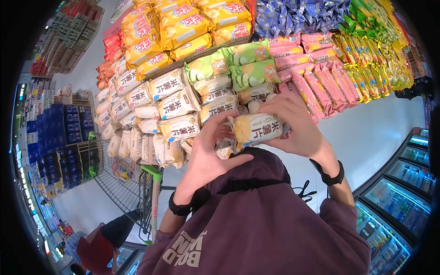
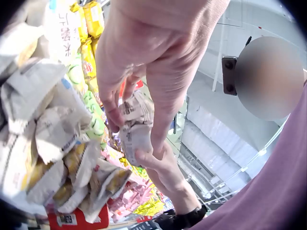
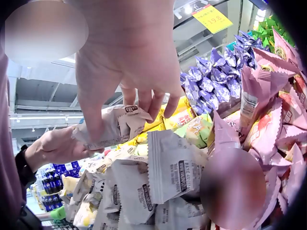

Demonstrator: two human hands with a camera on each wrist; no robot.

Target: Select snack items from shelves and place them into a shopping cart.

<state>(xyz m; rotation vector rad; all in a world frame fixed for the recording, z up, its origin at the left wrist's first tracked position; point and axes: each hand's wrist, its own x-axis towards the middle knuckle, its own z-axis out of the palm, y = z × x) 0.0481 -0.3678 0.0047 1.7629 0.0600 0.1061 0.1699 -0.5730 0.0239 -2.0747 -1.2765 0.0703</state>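
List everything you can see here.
Held packet: one, white, between hands
White packets: many, white, front
Green packets: many, green, centre, right
Yellow packets: many, yellow, back left
Purple packets: many, purple, back
Pink packets: many, pink, right
Gold packets: many, gold, right
Goods: many, blue, left
Cart: one, grey, left
Freezers: several, dark, right
Bystander: one, red top, left
Sweatshirt: one, purple, bottom
Wristbands: two, black, wrists
Left hand, right hand: two, bare, at packet
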